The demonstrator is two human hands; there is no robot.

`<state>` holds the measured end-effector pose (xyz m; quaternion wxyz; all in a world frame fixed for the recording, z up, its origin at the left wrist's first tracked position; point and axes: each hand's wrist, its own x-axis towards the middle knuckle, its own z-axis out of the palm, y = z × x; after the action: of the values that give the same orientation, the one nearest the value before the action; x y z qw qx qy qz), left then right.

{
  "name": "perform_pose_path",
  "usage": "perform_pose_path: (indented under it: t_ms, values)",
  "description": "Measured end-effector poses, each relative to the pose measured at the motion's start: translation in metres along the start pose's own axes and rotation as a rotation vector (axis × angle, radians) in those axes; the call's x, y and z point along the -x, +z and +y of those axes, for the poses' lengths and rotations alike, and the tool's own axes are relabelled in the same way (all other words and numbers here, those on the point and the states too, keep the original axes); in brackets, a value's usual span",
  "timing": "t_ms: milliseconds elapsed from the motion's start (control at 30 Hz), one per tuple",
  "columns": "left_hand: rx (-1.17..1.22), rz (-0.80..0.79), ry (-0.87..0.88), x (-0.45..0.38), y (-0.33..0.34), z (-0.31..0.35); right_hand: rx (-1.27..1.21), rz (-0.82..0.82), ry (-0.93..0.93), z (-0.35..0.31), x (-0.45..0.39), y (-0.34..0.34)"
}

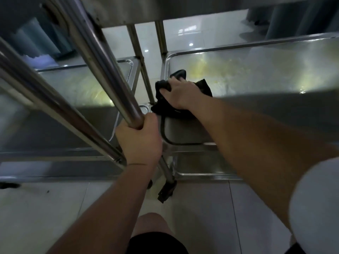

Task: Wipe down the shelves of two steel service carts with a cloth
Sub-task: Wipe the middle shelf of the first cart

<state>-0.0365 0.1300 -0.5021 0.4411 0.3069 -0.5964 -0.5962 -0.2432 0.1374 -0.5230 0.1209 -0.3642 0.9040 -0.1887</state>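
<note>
Two steel service carts stood side by side on pale floor tiles (201, 208). Crumpled black cloth (165, 105) lay in the near-left corner of the right cart's tray-like steel shelf (256, 70), pressed under the right hand (180, 94), grip clenched on it. Left hand (140, 142) grip clenched round the left cart's steel handle tube (102, 70). Left cart's shelf (77, 85) held nothing.

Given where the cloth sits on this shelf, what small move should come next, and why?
Probably sweep the right hand and the black cloth rightward across the shelf. The cloth is bunched at the shelf's left corner, and yellowish smears show on the steel further right. The left hand grips the cart post, steadying things.
</note>
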Motion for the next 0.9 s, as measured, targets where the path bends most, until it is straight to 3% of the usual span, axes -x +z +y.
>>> perform_pose_path:
  t_ms: [133,300,533,633,767,900]
  values:
    - [-0.021,-0.014,0.025,-0.002,-0.001,-0.002,0.048,-0.026,-0.089,-0.024,0.007,0.010]
    - [-0.085,-0.012,0.003,-0.004,-0.004,-0.004,0.028,-0.151,-0.276,-0.026,0.095,0.021]
    - [-0.120,0.005,-0.026,-0.003,-0.005,-0.005,0.142,-0.287,-0.428,0.026,0.172,0.004]
    - [-0.082,0.008,-0.041,-0.002,-0.004,-0.004,0.102,-0.268,-0.349,0.020,0.125,0.002]
    - [-0.049,-0.002,-0.022,-0.001,-0.002,-0.001,0.030,-0.079,-0.110,-0.014,0.045,0.010]
    - [-0.074,0.006,0.003,-0.003,-0.002,-0.001,0.003,-0.066,-0.053,-0.028,0.042,0.026]
